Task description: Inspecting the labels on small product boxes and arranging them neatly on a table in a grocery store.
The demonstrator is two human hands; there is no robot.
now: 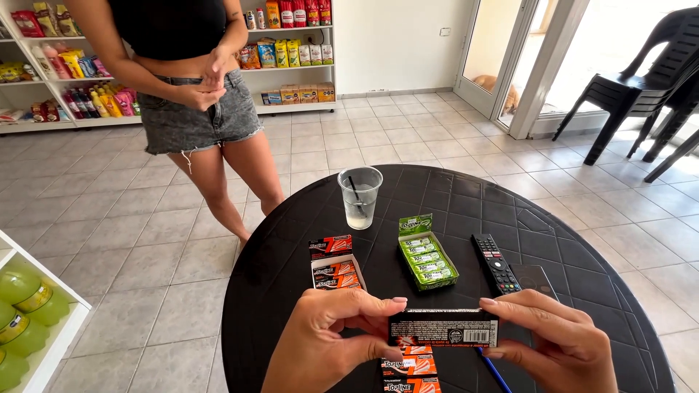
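Both of my hands hold a flat black carton (443,328) of gum by its ends, over the near side of a round black table (291,255). My left hand (328,342) grips its left end and my right hand (561,342) its right end. Beneath the carton lie orange gum packs (409,371). An open display box of orange gum (335,271) sits just beyond my left hand. An open box of green gum packs (427,256) stands in the table's middle.
A clear plastic cup (360,196) with a straw stands at the far table edge. A black remote (495,263) and a dark phone (535,280) lie right. A blue pen (495,371) pokes out below. A person (196,94) stands beyond; snack shelves (291,65) and stacked chairs (641,80) behind.
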